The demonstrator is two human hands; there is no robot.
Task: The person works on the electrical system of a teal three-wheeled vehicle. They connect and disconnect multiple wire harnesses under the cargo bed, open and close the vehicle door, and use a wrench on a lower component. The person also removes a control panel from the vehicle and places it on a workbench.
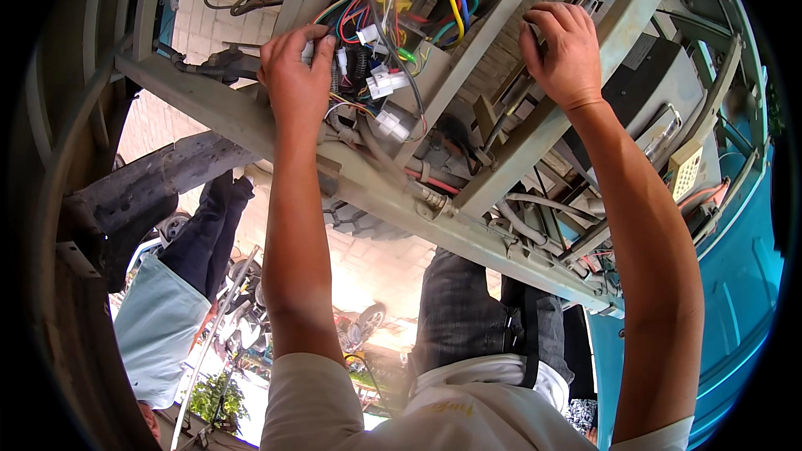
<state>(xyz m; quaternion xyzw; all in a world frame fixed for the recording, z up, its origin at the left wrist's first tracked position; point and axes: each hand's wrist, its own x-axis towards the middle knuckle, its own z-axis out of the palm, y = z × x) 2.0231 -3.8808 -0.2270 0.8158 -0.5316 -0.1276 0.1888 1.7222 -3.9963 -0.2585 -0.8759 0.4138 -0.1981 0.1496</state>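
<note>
Left hand (299, 65) at wire bundle (361, 2) beside white connectors (387, 82), grip can't tell, right hand (565, 54) half-curled over metal frame (632, 21), hold also unclear.

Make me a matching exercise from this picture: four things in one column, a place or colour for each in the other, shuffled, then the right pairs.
Column one
1. Left hand
2. Perforated block
3. Right hand
4. Large body panel

Column two
A. By a metal frame bar, apart from the white connectors
B. Turquoise
C. Just left of the white connectors
D. Pale yellow

Right pairs: 1-C, 2-D, 3-A, 4-B
</note>
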